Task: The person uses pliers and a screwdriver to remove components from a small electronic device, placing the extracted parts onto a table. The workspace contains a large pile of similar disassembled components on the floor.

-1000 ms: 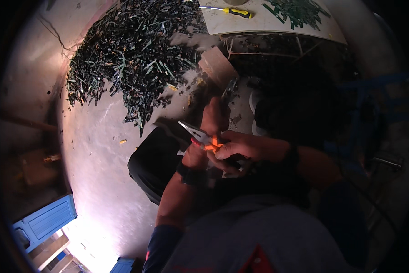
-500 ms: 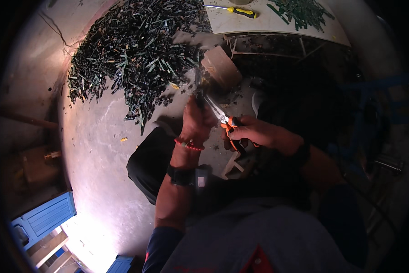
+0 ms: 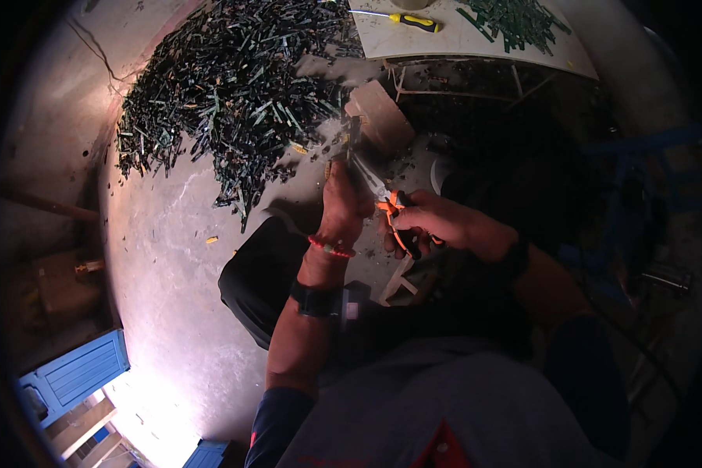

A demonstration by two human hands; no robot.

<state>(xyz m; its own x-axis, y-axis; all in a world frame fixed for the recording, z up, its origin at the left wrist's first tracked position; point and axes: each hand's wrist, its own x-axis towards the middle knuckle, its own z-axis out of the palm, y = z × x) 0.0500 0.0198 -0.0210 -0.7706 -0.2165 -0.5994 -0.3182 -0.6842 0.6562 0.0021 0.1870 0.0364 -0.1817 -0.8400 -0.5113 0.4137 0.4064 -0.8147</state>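
Observation:
My right hand [image 3: 437, 222] is wrapped around the orange-and-black handles of long-nose pliers [image 3: 388, 207]. Their slim metal jaws point up and left, reaching the fingers of my left hand [image 3: 343, 201]. That hand is closed on a dark narrow strip [image 3: 354, 134], which stands out beyond the fingertips towards a brown block. Whether the jaws grip the strip is too dark to tell. A red bead bracelet and a dark band circle my left wrist and forearm.
A large heap of dark strips [image 3: 234, 93] covers the floor at the far left. The brown block [image 3: 380, 117] lies ahead of my hands. Behind it, a pale table [image 3: 452, 39] bears a yellow-and-black screwdriver [image 3: 415, 22] and green strips [image 3: 516, 23].
My left hand has shifted slightly right and turned a little. The dark strip now shows more clearly beyond its fingers. The pliers' handles have drawn slightly closer together.

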